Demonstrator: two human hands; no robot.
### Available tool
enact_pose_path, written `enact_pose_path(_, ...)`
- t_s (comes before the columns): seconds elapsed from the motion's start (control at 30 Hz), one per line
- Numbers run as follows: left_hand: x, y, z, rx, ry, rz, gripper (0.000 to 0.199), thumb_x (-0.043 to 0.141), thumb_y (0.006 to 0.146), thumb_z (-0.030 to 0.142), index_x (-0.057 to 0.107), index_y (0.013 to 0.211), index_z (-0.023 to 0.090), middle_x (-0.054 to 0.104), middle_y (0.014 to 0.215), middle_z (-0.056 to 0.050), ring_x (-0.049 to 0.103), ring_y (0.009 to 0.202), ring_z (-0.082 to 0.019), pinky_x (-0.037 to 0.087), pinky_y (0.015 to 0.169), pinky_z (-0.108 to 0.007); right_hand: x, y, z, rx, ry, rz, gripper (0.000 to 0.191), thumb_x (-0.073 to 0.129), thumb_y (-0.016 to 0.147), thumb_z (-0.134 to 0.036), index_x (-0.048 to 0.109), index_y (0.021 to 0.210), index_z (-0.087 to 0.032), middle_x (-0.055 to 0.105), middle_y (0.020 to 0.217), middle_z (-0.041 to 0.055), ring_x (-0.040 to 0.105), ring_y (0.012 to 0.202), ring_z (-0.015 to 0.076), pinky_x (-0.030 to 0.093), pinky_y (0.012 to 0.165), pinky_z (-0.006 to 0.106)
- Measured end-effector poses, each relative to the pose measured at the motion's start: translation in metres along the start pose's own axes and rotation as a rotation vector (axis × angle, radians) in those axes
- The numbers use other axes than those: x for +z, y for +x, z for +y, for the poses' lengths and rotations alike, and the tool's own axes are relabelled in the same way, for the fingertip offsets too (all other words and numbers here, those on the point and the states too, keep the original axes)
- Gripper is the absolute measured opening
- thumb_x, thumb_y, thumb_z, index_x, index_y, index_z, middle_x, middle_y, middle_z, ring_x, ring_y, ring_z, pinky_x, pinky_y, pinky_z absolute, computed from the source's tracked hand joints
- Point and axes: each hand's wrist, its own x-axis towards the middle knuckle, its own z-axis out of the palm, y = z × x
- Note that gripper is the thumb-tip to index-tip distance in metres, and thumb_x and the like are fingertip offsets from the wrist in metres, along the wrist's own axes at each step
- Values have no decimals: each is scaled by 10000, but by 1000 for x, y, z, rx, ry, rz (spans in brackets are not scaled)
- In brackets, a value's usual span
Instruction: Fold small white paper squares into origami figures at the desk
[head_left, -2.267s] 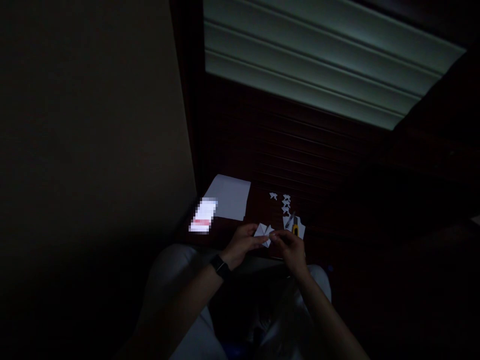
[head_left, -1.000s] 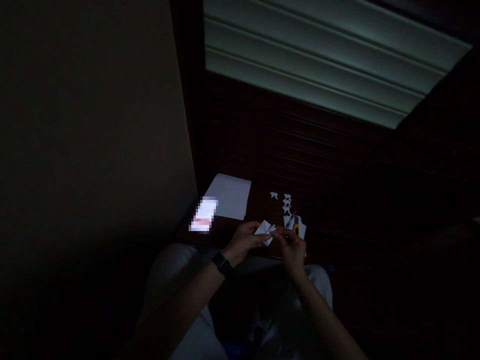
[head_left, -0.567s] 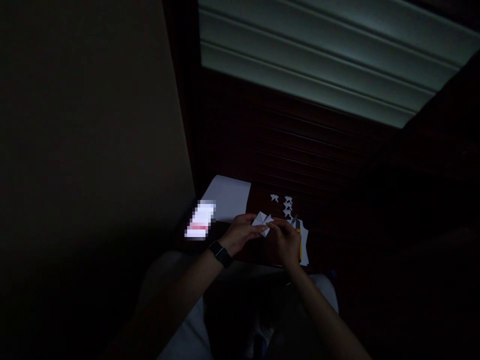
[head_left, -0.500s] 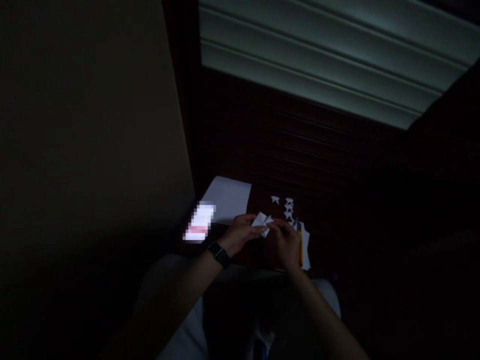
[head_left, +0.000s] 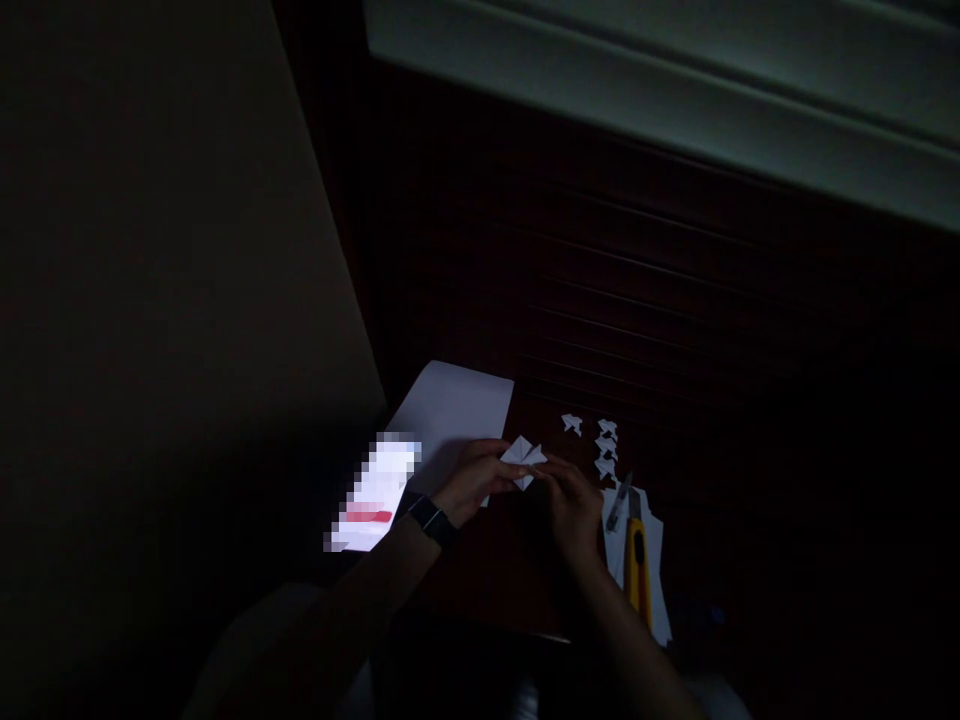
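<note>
A small folded white paper (head_left: 523,461) is held between both hands above a dark table. My left hand (head_left: 474,478), with a black watch at the wrist, pinches its left and lower side. My right hand (head_left: 571,500) has its fingertips closed on the paper's right edge. Several small folded paper figures (head_left: 606,448) stand in a column beyond my right hand, with one more figure (head_left: 572,424) to their left.
A large white sheet (head_left: 457,410) lies at the back left, beside a bright blurred screen (head_left: 375,495). On the right, a yellow cutter (head_left: 637,570) and a pen-like tool (head_left: 619,503) rest on cut papers (head_left: 658,590). Behind is a slatted dark surface.
The view has tilted down and come nearer, so the cutter and papers show more fully. The folded paper has turned slightly, and both hands keep hold of it.
</note>
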Motion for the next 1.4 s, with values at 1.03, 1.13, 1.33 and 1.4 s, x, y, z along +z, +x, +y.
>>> enact_pose_path(1.03, -6, 24, -9, -162, -35, -94, 262, 733, 609, 162, 672, 863, 141, 663, 907, -102, 628, 850, -231, 488, 778, -357, -15, 9, 37, -74, -126, -154, 240, 554, 807, -162, 679, 971, -284, 706, 915, 32, 656, 817, 218, 516, 723, 354)
enact_pose_path(1.13, -4, 21, -4, -166, -32, -123, 225, 721, 619, 158, 676, 840, 142, 664, 896, -102, 628, 844, -233, 487, 779, -359, -13, 9, 35, 35, -90, -129, 187, 575, 802, -199, 699, 917, -278, 711, 899, 33, 663, 805, 220, 524, 714, 342)
enact_pose_path(1.33, -5, 19, -1, -175, -12, -127, 246, 720, 628, 183, 671, 864, 131, 663, 892, -101, 627, 808, -219, 489, 747, -340, -15, 7, 41, 2, -21, -151, 206, 550, 813, -153, 704, 862, -280, 716, 831, 16, 669, 755, 194, 537, 676, 313)
enact_pose_path(1.4, -6, 20, -3, -189, -18, -138, 264, 717, 630, 180, 666, 881, 115, 661, 895, -107, 626, 813, -220, 484, 767, -358, -18, 6, 43, -130, -36, -180, 276, 513, 821, -104, 688, 938, -282, 707, 884, 23, 661, 799, 189, 532, 692, 314)
